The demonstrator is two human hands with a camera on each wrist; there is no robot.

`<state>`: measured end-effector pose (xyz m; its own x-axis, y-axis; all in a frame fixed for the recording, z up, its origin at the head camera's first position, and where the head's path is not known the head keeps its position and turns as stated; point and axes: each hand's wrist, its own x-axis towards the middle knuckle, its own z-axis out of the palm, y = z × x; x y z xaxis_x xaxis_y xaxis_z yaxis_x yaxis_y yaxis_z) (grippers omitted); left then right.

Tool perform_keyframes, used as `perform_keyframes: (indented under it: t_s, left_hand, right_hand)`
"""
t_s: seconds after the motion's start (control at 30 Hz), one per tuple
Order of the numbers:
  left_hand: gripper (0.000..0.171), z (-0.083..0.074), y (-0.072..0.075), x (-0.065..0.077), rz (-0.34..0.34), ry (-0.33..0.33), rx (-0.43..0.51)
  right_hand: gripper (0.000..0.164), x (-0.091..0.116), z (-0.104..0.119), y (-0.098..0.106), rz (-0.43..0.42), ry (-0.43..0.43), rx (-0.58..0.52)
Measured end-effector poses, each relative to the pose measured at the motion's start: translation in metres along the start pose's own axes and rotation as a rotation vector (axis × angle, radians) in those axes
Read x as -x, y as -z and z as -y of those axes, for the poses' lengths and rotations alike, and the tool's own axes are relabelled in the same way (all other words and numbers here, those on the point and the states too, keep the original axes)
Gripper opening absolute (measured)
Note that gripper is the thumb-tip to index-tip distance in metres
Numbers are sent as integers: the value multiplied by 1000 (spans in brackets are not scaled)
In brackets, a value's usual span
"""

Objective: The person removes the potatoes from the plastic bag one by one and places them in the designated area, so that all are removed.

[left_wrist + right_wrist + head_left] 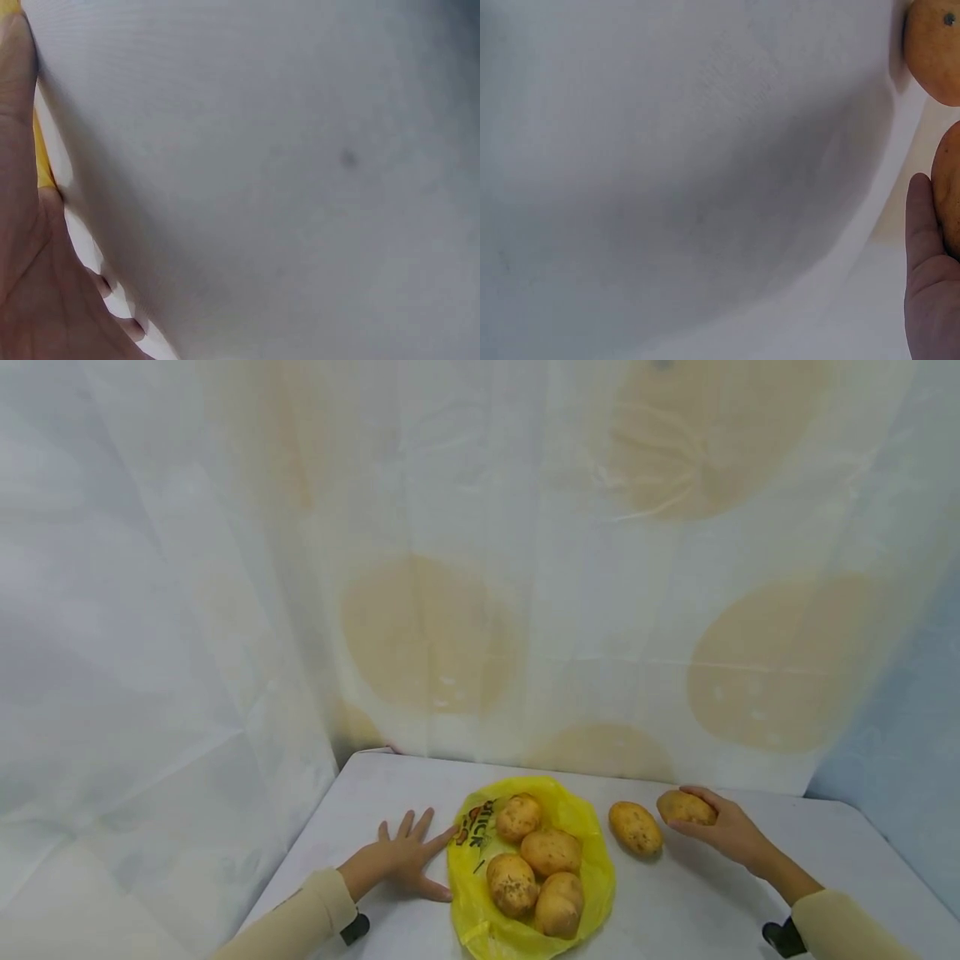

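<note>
A yellow plastic bag with dark printing lies spread on the white table, several potatoes resting on it. Fingers spread, my left hand touches the bag's left edge with thumb and forefinger; part of its palm shows in the left wrist view. My right hand holds a potato between thumb and fingers at the table's far right. Just left of it another potato lies on the table; in the right wrist view that loose potato appears at the upper right corner.
The white table ends at the back against a hanging pale sheet with tan round patches. Another pale sheet hangs at the left, and a bluish one at the right.
</note>
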<state>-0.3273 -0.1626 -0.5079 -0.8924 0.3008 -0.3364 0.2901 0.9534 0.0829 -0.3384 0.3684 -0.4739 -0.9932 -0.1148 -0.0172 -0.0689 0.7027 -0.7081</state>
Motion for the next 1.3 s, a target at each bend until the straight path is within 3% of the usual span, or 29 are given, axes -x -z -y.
perform_keyframes:
  t_s: [0.2,0.8,1.3]
  left_hand:
    - [104,-3,-5,0,6,-24,11]
    - [106,2,6,4,-6,-18,0]
    - [106,2,3,2,-10,-12,19]
  right_hand:
    - [85,6,-6,-5,4,-39,27]
    - [89,-6,-8,-13,-32,-55,62]
    - [101,-9,-12,-24,-53,-162,20]
